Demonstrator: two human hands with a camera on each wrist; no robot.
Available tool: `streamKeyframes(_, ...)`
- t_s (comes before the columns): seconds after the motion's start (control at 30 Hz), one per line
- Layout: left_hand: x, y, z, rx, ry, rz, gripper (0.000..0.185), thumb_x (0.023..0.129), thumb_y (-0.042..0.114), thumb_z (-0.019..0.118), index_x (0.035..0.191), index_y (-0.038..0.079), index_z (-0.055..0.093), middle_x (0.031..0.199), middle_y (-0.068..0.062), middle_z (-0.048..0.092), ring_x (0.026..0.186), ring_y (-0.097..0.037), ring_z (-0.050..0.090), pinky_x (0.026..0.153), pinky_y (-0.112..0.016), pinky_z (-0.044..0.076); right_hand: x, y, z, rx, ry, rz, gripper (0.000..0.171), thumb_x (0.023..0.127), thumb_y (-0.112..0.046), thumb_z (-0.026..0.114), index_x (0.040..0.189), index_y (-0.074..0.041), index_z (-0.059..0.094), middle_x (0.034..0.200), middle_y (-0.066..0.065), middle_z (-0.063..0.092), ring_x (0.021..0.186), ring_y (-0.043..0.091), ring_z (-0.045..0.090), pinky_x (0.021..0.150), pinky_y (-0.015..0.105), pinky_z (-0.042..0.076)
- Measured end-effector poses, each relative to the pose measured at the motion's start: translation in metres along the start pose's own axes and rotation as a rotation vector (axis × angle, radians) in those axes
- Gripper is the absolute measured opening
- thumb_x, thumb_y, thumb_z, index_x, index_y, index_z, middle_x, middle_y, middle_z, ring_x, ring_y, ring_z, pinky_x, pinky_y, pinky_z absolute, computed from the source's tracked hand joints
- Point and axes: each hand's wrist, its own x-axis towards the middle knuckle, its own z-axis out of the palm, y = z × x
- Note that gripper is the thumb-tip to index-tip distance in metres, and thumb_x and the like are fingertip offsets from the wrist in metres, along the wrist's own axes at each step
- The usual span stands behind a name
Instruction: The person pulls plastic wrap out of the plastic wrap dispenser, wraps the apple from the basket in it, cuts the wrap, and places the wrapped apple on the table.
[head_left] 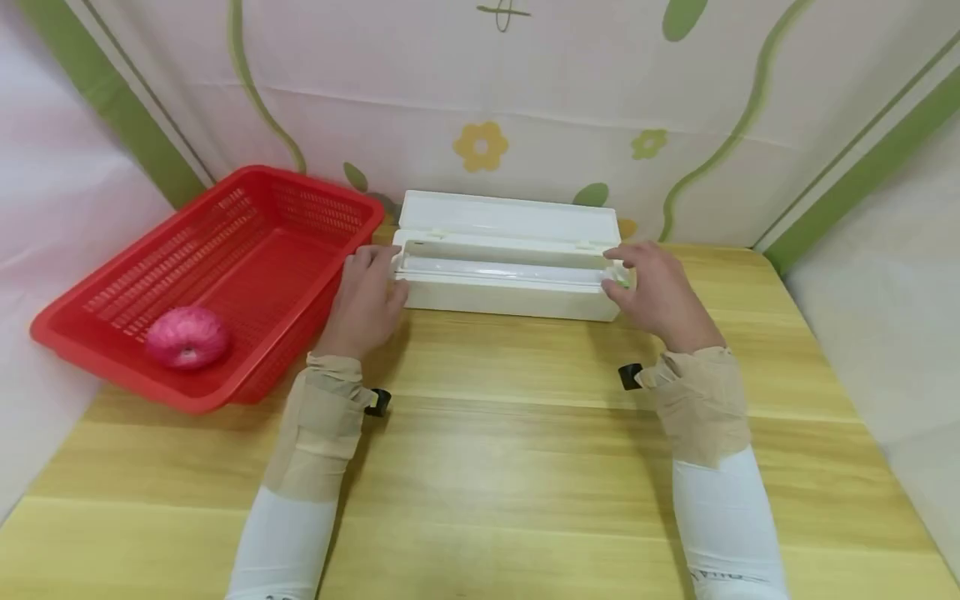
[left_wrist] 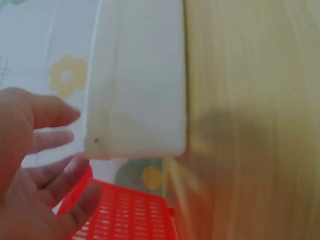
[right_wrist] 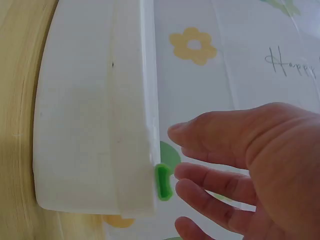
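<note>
A long white box point(head_left: 510, 298), which looks like a plastic-wrap dispenser, stands on the table with its lid point(head_left: 510, 218) raised at the back. Inside lies a white roll point(head_left: 495, 269) running lengthwise. My left hand point(head_left: 363, 296) is at the box's left end, fingers spread and slightly bent; in the left wrist view they hover by its top edge, and whether one touches the corner I cannot tell. At the right end, my right hand point(head_left: 660, 292) has loosely bent fingers. A small green slider point(right_wrist: 163, 182) sits on the rim beside those fingertips, with a gap between.
A red plastic basket point(head_left: 262, 367) stands on the left, close to my left hand, with a pink round fruit point(head_left: 187, 337) in it. The wooden table point(head_left: 480, 467) extends toward me. A flower-patterned cloth wall point(head_left: 570, 100) rises behind the box.
</note>
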Motion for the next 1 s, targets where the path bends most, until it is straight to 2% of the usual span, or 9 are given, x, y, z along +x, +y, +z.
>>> streamKeyframes(0.1,0.004,-0.003,0.001,0.001,0.029,-0.025,0.046,0.105,0.009,0.057,0.149,0.000,0.052,0.145,-0.027,0.050,0.131,-0.043,0.045,0.109,-0.056,0.048,0.007,0.004,0.004,0.021,0.018,-0.003,0.040,0.102,-0.012,0.063,0.139,0.003,0.064,0.149,0.028,0.055,0.125,0.045,0.058,0.109,0.062,0.044)
streamKeyframes(0.2,0.008,-0.005,0.000,-0.001,0.057,-0.019,0.044,0.105,0.009,0.054,0.148,-0.001,0.054,0.141,-0.028,0.051,0.129,-0.044,0.046,0.108,-0.057,0.048,0.012,0.006,0.007,0.027,0.030,-0.003,0.035,0.104,-0.009,0.057,0.135,0.003,0.067,0.143,0.027,0.058,0.119,0.043,0.059,0.105,0.060,0.046)
streamKeyframes(0.37,0.015,-0.004,-0.001,-0.006,0.072,-0.031,0.045,0.106,0.013,0.056,0.149,0.001,0.055,0.139,-0.028,0.051,0.130,-0.043,0.047,0.107,-0.058,0.050,0.018,0.004,0.012,0.016,0.037,0.020,0.035,0.106,-0.009,0.049,0.132,0.004,0.069,0.130,0.026,0.059,0.114,0.042,0.060,0.100,0.057,0.049)
streamKeyframes(0.63,0.022,-0.001,-0.002,-0.020,0.074,-0.024,0.037,0.105,0.013,0.058,0.139,0.002,0.065,0.133,-0.026,0.055,0.126,-0.042,0.048,0.103,-0.055,0.047,0.021,-0.005,0.015,-0.010,0.032,0.083,0.039,0.101,-0.012,0.053,0.129,0.008,0.071,0.129,0.028,0.051,0.110,0.039,0.050,0.090,0.054,0.049)
streamKeyframes(0.8,0.021,-0.002,-0.001,-0.037,0.085,-0.038,0.031,0.105,0.014,0.059,0.132,0.005,0.071,0.129,-0.024,0.055,0.124,-0.040,0.049,0.097,-0.054,0.048,0.022,-0.008,0.016,0.009,0.047,0.133,0.036,0.099,-0.011,0.054,0.122,0.008,0.075,0.135,0.031,0.053,0.118,0.041,0.049,0.094,0.056,0.048)
streamKeyframes(0.93,0.019,-0.002,-0.001,-0.023,0.105,-0.061,0.026,0.105,0.017,0.061,0.125,0.007,0.074,0.129,-0.022,0.055,0.122,-0.038,0.050,0.093,-0.054,0.049,0.024,-0.011,0.018,0.083,0.083,0.175,0.030,0.100,-0.011,0.060,0.117,0.004,0.078,0.132,0.028,0.064,0.117,0.037,0.052,0.095,0.052,0.048)
streamKeyframes(1.0,0.019,-0.001,-0.002,-0.020,0.111,-0.070,0.024,0.106,0.018,0.062,0.122,0.007,0.075,0.129,-0.021,0.056,0.122,-0.037,0.051,0.093,-0.054,0.050,0.025,-0.013,0.019,0.114,0.112,0.185,0.026,0.099,-0.011,0.064,0.113,0.003,0.080,0.126,0.025,0.071,0.115,0.035,0.056,0.096,0.052,0.049)
